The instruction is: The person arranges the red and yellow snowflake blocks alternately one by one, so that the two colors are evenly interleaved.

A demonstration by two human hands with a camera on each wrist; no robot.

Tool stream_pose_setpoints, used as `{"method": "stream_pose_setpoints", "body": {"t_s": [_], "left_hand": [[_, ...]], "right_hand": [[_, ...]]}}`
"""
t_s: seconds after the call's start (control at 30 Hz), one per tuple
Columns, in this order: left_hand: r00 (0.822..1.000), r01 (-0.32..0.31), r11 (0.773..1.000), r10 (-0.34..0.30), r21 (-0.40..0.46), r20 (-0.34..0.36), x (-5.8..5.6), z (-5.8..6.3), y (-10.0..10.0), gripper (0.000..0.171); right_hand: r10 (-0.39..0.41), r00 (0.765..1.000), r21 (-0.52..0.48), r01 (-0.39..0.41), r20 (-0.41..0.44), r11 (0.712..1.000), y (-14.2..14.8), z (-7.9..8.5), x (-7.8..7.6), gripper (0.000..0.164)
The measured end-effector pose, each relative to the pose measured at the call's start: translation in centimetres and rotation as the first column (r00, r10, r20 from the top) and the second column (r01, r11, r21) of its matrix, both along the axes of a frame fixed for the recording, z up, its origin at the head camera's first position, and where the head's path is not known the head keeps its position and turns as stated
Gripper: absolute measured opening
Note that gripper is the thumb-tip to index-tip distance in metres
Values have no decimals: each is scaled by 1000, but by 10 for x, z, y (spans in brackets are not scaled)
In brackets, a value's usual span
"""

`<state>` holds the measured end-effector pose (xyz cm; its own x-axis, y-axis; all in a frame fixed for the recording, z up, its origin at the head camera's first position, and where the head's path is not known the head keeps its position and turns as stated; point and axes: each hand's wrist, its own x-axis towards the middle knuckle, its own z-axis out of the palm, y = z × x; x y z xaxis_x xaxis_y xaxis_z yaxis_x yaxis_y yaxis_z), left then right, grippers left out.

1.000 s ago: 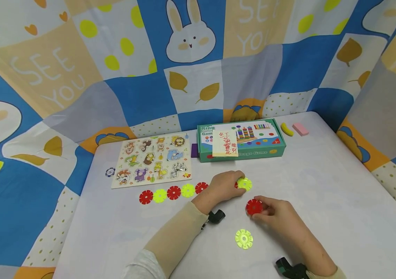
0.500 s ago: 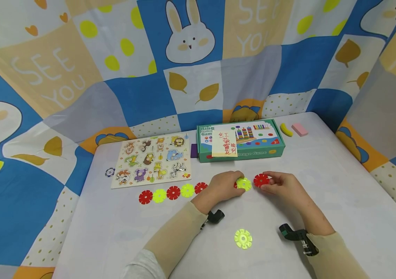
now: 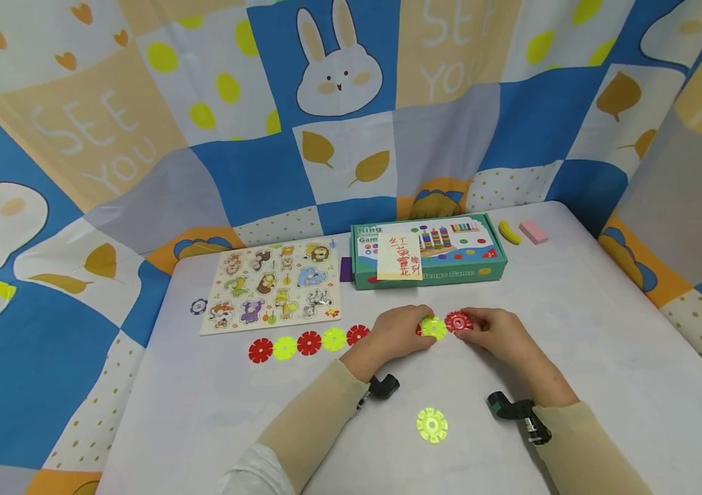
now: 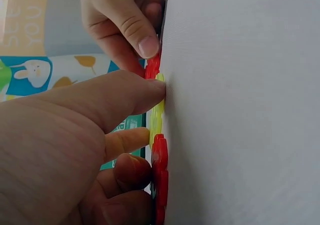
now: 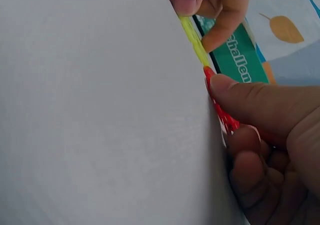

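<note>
My left hand (image 3: 395, 335) rests at the right end of a row of plastic snowflake discs, thumb and finger pinching a yellow snowflake disc (image 3: 433, 328) by its edges. Pinched between the right hand's (image 3: 502, 337) thumb and fingers is a red snowflake disc (image 3: 457, 322), right at the yellow one's right edge. In the right wrist view, the yellow disc (image 4: 156, 112) and red disc (image 5: 218, 102) meet edge to edge. Another red disc (image 4: 160, 177) lies left of the yellow one, mostly hidden by my left hand in the head view. Further left, red (image 3: 309, 343) and yellow discs (image 3: 334, 339) alternate.
A loose yellow disc (image 3: 432, 425) lies nearer me. Behind the row are an animal puzzle board (image 3: 273, 285) and a green game box (image 3: 462, 273) with a paper note (image 3: 399, 256). A toy banana (image 3: 509, 232) and pink block (image 3: 533, 232) sit back right.
My right hand has carried the red disc away from me to the row's right end, then slightly left against the yellow disc. The left hand has stayed in place.
</note>
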<state>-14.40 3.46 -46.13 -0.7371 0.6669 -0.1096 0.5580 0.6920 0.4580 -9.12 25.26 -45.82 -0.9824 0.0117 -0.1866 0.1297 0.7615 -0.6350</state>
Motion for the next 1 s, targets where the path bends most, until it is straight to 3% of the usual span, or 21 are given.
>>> {"method": "stream_pose_setpoints", "body": {"t_s": [0.4,0.7,1.0], "left_hand": [[1000,-6,999,6,-35,-9,4,4,5,49],[999,-22,997,19,-73,-41,2,19,34,54],[1000,-16,997,15,-76,-22,4,13,52,58]], "right_hand": [[-18,993,70,26,-113,997,-4,-9,10,59],[-53,991,-15,52,-121,999,5,-6,12,49],[-79,996,-191,70,-36,979,11,-6,15,34]]}}
